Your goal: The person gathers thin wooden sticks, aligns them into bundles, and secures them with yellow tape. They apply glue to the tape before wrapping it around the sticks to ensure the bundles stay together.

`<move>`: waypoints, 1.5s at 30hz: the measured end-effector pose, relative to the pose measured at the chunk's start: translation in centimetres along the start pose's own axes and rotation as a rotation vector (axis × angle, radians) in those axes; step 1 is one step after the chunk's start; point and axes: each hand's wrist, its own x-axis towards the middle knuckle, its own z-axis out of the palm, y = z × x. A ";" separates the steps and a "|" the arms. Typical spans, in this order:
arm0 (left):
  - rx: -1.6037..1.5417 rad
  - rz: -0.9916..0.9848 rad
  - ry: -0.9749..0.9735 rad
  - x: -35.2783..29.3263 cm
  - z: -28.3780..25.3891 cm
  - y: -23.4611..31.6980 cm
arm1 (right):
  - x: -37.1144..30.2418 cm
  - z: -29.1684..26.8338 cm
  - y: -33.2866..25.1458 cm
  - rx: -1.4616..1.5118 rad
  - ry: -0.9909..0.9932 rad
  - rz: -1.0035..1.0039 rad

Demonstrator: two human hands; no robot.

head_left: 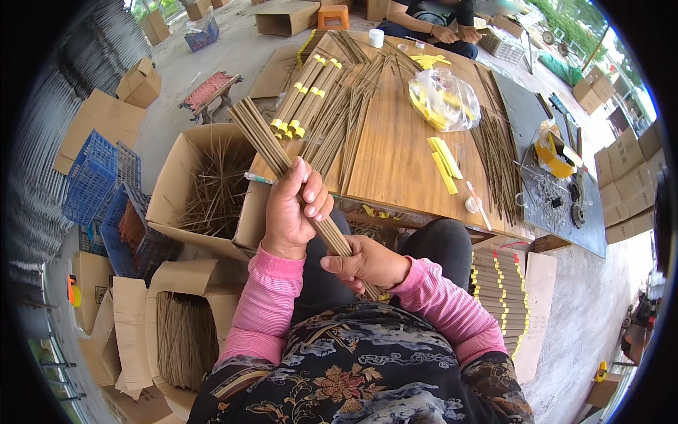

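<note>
A bundle of thin brown sticks (261,132) slants across in front of me, its far end up and to the left. My left hand (296,205) is wrapped round its middle. Lower down, my right hand (364,265) grips the same bundle close to its near end. Beyond it on the wooden table (392,134) lie several finished bundles (305,99) banded with yellow strips. Loose brown sticks (346,134) are spread beside them. Yellow paper strips (443,164) lie to the right, near a clear plastic bag (445,99) with more yellow strips inside.
Left of the table stands a cardboard box (176,177) of tangled sticks; a second box (159,304) of sticks is nearer. Banded bundles (500,290) are stacked low on the right. A small white pot and brush (473,205) sit by the table edge. Another person (441,32) sits across.
</note>
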 end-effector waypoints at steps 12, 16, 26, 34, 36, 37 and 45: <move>0.237 0.065 0.290 -1.5 4.4 -1.5 | -2.0 1.4 1.1 -0.801 0.619 -0.502; 0.208 0.042 0.276 -2.2 4.3 -2.8 | -1.5 1.0 1.9 -0.755 0.612 -0.609; 0.427 0.204 0.269 -2.4 4.4 -1.7 | -4.1 1.9 -0.4 -0.938 0.835 -0.736; 0.444 0.206 0.272 -2.6 4.7 -2.2 | -4.1 1.8 -0.5 -0.952 0.806 -0.635; 0.443 0.201 0.272 -2.5 4.6 -2.2 | -4.1 1.9 -0.5 -0.918 0.802 -0.584; 0.442 0.198 0.271 -2.5 4.5 -2.2 | -4.2 1.9 -0.5 -0.900 0.800 -0.559; 0.454 0.178 0.273 -2.7 4.7 -2.2 | -4.6 2.3 -1.1 -0.800 0.758 -0.523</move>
